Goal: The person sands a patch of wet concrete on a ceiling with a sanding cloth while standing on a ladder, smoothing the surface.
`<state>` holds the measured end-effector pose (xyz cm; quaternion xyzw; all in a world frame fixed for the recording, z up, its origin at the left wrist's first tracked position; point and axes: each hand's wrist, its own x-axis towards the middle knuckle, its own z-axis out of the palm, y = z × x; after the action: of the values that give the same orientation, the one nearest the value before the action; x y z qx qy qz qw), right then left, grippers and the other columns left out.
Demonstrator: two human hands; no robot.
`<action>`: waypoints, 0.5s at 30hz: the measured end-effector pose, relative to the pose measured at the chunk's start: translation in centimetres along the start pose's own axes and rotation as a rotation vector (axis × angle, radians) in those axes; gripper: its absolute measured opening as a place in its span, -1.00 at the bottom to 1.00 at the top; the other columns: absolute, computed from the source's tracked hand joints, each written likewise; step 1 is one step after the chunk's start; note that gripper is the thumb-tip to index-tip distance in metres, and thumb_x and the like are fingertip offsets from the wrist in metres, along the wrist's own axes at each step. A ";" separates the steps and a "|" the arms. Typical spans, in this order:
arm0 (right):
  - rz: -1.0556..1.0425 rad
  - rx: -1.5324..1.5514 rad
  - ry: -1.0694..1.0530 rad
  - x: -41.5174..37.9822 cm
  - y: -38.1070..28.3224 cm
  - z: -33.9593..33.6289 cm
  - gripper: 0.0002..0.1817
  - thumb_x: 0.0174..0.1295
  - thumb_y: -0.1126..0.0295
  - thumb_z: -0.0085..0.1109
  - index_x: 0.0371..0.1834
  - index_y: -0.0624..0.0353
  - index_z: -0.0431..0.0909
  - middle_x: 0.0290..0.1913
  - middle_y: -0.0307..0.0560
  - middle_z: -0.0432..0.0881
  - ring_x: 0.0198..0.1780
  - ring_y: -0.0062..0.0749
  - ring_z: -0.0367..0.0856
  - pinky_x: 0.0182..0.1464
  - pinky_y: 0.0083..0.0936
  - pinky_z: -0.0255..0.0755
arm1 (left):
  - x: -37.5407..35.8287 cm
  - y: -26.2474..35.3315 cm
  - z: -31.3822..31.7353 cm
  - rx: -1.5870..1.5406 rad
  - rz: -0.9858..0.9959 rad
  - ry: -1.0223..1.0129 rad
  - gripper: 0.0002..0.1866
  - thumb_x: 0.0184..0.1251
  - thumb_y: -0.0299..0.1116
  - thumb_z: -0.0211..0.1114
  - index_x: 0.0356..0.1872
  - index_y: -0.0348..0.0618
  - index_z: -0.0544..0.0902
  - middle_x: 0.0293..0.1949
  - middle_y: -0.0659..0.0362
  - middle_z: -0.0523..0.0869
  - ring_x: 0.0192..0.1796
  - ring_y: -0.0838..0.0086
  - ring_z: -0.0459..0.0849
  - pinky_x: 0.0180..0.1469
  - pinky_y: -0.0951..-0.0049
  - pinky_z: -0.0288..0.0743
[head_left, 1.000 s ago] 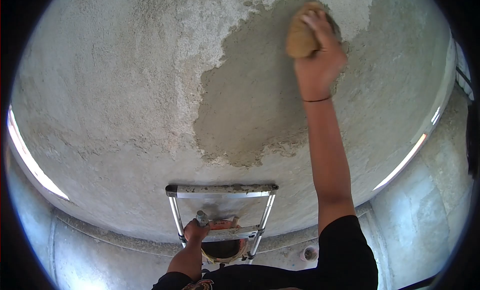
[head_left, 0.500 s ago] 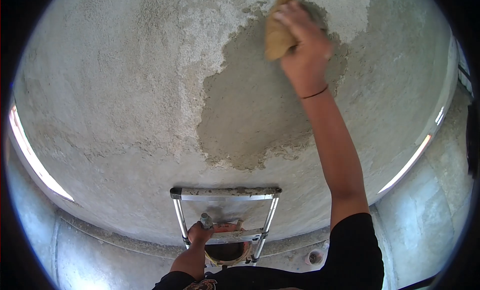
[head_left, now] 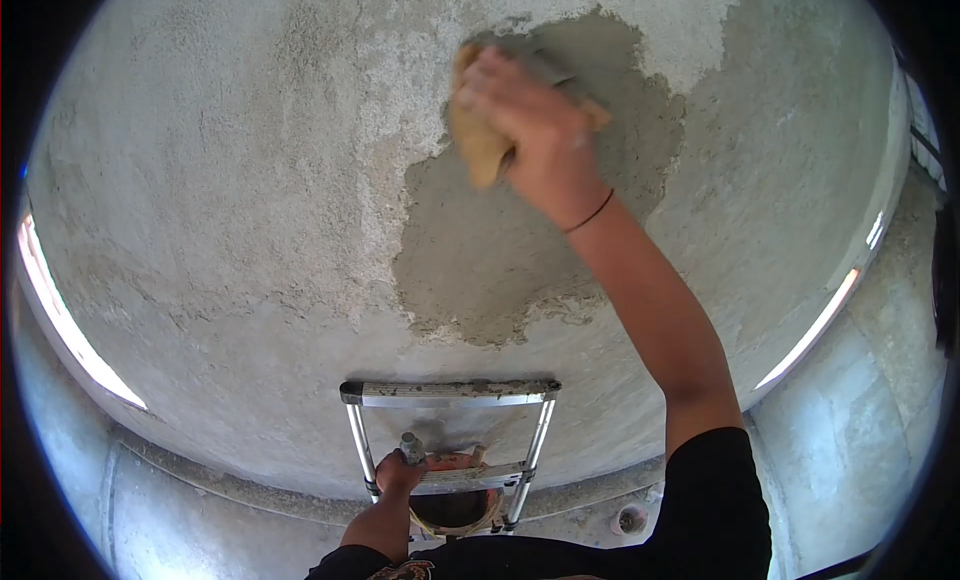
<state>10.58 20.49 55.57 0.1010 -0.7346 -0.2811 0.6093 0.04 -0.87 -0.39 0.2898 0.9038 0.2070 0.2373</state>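
"Tan pad (head_left: 480, 130) on a rough grey wall (head_left: 220, 140), gripped in a person's right hand (head_left: 530, 120), at the upper left part of a darker, smoother patch (head_left: 500, 250). Which way does it point?"

"Its exposed left part runs long from the top of the view toward the bottom, ending in a narrow tip at the lower end, to the left of the wrist. Another tan corner shows right of the hand. The middle lies covered, so the full long axis cannot be told."

"And the grip?"

"Clamped on the pad, fingers bent over its upper left part, though blur softens the detail. A dark band (head_left: 588, 212) circles the wrist."

"The left hand?"

"Lower down, by the left rail of an aluminium ladder (head_left: 460, 393), it is closed around a grey-green cylinder (head_left: 412, 447), whose rounded end juts above the fist, toward the wall. What the rest of it looks like is hidden."

"Anything about it?"

"Beyond the ladder's lower rung, a bucket (head_left: 490, 507) holds dark material. Right of the ladder, a small pale container (head_left: 630, 521) sits on the floor (head_left: 570, 520), near the black sleeve (head_left: 715, 490)."
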 end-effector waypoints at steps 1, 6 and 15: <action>-0.055 0.131 -0.125 -0.5 -0.9 0.2 -0.56 -0.01 0.62 0.49 0.01 0.11 0.78 0.15 -0.03 0.78 0.29 -0.10 0.69 0.35 -0.26 0.60 | -0.2 0.1 -0.1 -0.011 -0.013 -0.006 -0.28 -0.09 0.27 0.53 0.00 -0.05 0.76 0.03 0.00 0.82 0.13 0.10 0.78 0.20 0.12 0.64; 0.069 -0.029 0.177 0.8 2.5 -3.5 -0.58 0.01 0.63 0.46 0.00 0.08 0.79 0.14 -0.03 0.78 0.29 -0.15 0.69 0.31 -0.28 0.63 | 0.5 -0.4 0.6 0.024 0.014 0.033 -0.28 -0.05 0.30 0.47 -0.01 -0.07 0.77 0.00 0.00 0.83 0.10 0.10 0.79 0.19 0.14 0.64; -0.053 0.038 -0.083 -1.5 0.3 -3.0 -0.53 -0.07 0.62 0.51 0.00 0.12 0.78 0.14 -0.01 0.77 0.26 -0.13 0.71 0.33 -0.29 0.60 | 0.2 -0.1 0.1 0.031 0.012 0.005 -0.30 -0.10 0.25 0.51 -0.02 -0.06 0.77 0.00 -0.01 0.83 0.10 0.11 0.79 0.19 0.12 0.65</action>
<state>13.87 20.60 54.83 0.1200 -0.7615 -0.2872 0.5686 -0.06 -0.79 -0.60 0.2985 0.9056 0.1953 0.2295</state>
